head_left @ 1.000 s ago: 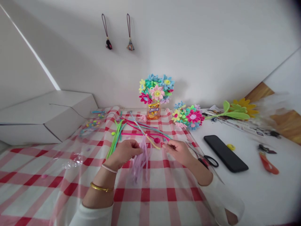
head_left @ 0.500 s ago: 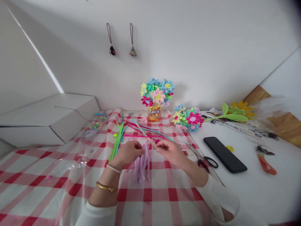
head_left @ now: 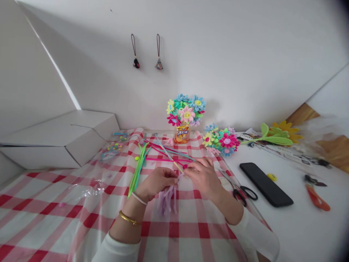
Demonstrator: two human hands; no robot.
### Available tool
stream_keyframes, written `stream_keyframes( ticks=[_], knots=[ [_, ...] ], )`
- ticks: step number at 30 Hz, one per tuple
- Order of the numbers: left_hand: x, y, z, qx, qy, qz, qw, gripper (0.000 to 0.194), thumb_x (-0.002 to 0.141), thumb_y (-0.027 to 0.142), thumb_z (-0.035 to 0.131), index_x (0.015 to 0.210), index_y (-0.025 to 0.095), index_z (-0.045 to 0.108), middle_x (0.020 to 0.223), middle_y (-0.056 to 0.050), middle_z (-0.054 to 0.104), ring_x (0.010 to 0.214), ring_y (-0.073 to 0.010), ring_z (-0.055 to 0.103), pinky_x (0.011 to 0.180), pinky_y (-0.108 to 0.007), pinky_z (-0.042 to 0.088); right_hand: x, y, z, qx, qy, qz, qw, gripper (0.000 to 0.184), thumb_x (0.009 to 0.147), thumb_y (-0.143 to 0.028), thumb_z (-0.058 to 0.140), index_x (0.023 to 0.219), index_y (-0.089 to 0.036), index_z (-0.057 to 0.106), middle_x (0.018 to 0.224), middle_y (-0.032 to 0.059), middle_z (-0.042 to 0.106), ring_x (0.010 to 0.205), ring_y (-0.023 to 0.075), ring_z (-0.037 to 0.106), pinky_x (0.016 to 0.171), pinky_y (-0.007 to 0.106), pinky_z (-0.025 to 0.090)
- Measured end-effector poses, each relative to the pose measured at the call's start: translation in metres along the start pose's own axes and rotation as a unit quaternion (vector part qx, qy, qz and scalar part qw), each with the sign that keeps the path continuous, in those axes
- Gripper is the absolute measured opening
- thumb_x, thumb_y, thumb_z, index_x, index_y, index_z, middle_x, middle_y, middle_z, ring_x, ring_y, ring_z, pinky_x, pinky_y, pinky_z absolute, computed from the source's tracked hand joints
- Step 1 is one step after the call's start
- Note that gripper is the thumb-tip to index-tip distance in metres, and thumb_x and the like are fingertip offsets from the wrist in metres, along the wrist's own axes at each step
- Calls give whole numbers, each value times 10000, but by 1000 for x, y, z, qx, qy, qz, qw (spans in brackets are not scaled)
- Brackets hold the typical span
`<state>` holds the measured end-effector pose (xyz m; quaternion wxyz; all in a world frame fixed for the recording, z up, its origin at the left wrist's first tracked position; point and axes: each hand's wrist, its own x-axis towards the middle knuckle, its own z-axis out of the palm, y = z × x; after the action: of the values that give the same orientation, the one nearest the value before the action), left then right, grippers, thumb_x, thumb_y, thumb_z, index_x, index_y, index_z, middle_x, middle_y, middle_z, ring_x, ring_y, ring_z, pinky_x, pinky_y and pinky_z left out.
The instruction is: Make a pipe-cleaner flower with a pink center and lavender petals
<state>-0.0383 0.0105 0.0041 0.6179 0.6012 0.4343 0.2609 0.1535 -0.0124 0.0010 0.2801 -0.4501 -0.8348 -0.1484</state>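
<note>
My left hand point(head_left: 156, 182) is closed on the top of a bunch of pale purple pipe cleaners point(head_left: 167, 200), whose loose ends hang down over the red-checked cloth point(head_left: 54, 214). Close beside it, my right hand point(head_left: 203, 176) pinches a thin yellowish stem point(head_left: 178, 167) right at the top of the bunch. Both hands meet above the middle of the cloth. Loose pink, blue and green pipe cleaners point(head_left: 141, 163) lie just beyond them.
A can holding pipe-cleaner flowers point(head_left: 185, 118) stands at the back by the wall, with more flowers point(head_left: 222, 140) lying to its right. Scissors point(head_left: 241, 189), a black phone point(head_left: 265, 183) and an orange tool point(head_left: 317, 198) lie on the right. A white box point(head_left: 60, 140) sits left.
My right hand has moved left until it meets my left hand at the top of the purple bunch. The bunch is now gathered shorter under my left hand.
</note>
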Motion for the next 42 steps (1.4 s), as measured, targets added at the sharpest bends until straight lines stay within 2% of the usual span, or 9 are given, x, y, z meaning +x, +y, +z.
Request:
stream_keyframes(
  ticks=[9,14,17,20,22,24,28,36,42],
  knots=[
    [-1,3,6,23,-2,-17,1000,221,612,334,636,651,125,579,441,68,426,388,-50,324,408,-211,211,-2,3,-3,108,-57,-38,992,198,846,-171,498,831,-243,682,789,36,629,777,168,548,705,300,419],
    [0,1,6,7,-11,-7,1000,232,608,328,672,656,110,606,466,64,428,428,-48,305,435,-211,209,-4,2,-6,258,-108,61,958,182,831,-167,480,804,-202,656,759,26,632,704,140,562,634,262,426],
    [1,-2,8,-53,-4,2,999,223,585,300,711,652,109,618,506,43,479,458,-56,357,456,-209,244,-5,3,-8,395,-151,187,887,136,804,-233,511,742,-195,625,620,-19,583,541,104,522,507,226,392],
    [2,-3,14,-167,-25,-12,986,229,569,263,742,686,106,624,583,-3,561,528,-88,482,498,-208,318,-5,4,-9,569,-175,291,749,143,774,-294,551,718,-170,593,541,-37,551,442,83,503,458,214,395],
    [2,-3,19,-224,-61,-22,972,236,585,253,743,731,104,631,663,-43,614,608,-128,558,551,-225,379,-4,4,-9,641,-165,327,674,161,741,-312,594,716,-153,591,549,-23,578,442,87,531,473,222,430],
    [2,-3,24,-252,-94,-29,963,238,621,259,726,781,106,640,725,-74,646,650,-156,593,587,-252,418,-3,3,-9,673,-151,348,634,172,707,-315,634,719,-146,602,580,-3,610,474,103,570,499,239,467],
    [3,-4,30,-280,-124,-27,952,224,695,276,677,843,110,647,774,-97,663,668,-169,611,617,-287,454,-2,2,-7,711,-126,362,589,167,681,-299,666,734,-149,614,604,3,631,486,122,602,525,279,510],
    [5,-6,35,-310,-119,-19,943,204,712,282,672,810,107,634,744,-59,630,631,-130,594,624,-280,476,-5,6,-2,717,-103,350,594,163,727,-306,639,773,-151,621,588,3,629,495,124,601,534,286,510],
    [6,-5,35,-303,-88,-31,948,201,710,264,673,832,114,619,788,-50,633,549,-89,567,536,-231,462,-4,8,-2,669,-92,344,652,181,736,-323,624,782,-148,625,622,10,626,551,123,598,562,274,494]
  ],
)
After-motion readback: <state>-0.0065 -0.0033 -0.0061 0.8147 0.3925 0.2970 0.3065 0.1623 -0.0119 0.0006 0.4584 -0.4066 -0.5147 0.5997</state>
